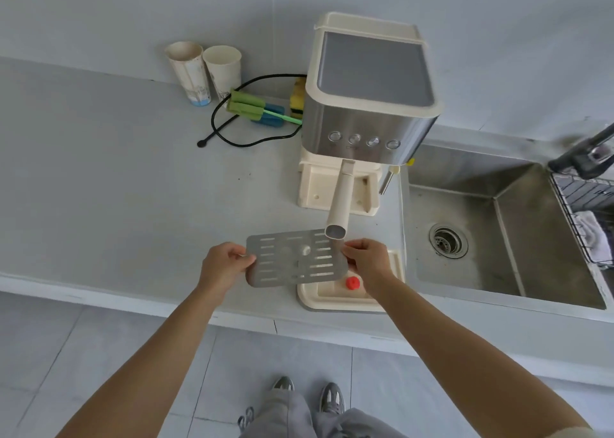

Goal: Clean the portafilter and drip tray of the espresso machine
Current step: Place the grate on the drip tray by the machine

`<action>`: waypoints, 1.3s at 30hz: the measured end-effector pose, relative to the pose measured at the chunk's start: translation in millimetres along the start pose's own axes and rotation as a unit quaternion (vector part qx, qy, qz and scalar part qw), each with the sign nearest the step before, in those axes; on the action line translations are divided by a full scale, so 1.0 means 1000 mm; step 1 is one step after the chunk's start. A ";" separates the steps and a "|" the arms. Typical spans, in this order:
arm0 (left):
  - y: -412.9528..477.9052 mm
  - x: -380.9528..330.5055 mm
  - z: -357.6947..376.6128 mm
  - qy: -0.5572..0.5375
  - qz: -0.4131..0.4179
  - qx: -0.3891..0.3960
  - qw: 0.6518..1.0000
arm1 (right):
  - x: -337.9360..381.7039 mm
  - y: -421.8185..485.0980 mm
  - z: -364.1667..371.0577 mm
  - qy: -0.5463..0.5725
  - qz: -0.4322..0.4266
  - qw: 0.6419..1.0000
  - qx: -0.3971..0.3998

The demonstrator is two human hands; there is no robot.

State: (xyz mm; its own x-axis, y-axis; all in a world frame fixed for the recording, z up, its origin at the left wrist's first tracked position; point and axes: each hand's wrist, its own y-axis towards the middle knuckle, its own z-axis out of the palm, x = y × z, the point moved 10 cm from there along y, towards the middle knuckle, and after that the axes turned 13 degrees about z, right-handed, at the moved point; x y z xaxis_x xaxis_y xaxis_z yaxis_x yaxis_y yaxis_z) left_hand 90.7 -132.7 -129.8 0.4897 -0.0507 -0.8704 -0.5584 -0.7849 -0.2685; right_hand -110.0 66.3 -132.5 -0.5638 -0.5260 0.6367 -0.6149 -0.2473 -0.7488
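The left hand (223, 265) and the right hand (367, 261) pinch the grate (292, 260) by its two ends, lifted over the tray (332, 299) on the counter (133, 188). The portafilter (342, 198) sits in the machine (368, 105) behind.

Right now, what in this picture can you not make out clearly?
1. Head view: the inside of the tray is mostly hidden by the grate and the right hand.
2. Head view: only the handle of the portafilter shows; the machine hides its basket.
3. Head view: the faucet is blurred and cut off by the right edge.
4. Head view: the marks at the buttons are too small to read.
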 end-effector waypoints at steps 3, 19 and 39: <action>-0.009 -0.009 0.030 0.022 0.019 0.015 0.999 | -0.001 0.002 -0.036 -0.032 -0.032 0.997 -0.054; -0.010 -0.042 0.098 0.150 0.094 0.069 0.982 | -0.017 0.018 -0.096 -0.268 -0.027 0.957 -0.109; -0.004 -0.027 0.099 0.206 0.080 0.066 0.973 | -0.013 0.025 -0.096 -0.388 -0.043 0.910 -0.137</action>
State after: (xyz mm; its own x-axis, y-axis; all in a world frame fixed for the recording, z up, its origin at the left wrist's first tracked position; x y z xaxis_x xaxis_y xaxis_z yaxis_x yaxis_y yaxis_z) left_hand 13.3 -67.6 -145.8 0.6014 -0.4303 -0.6732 -0.7171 -0.6622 -0.2175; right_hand -171.3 144.7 -142.1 -0.0124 -0.9572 0.2892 -0.8135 -0.1585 -0.5596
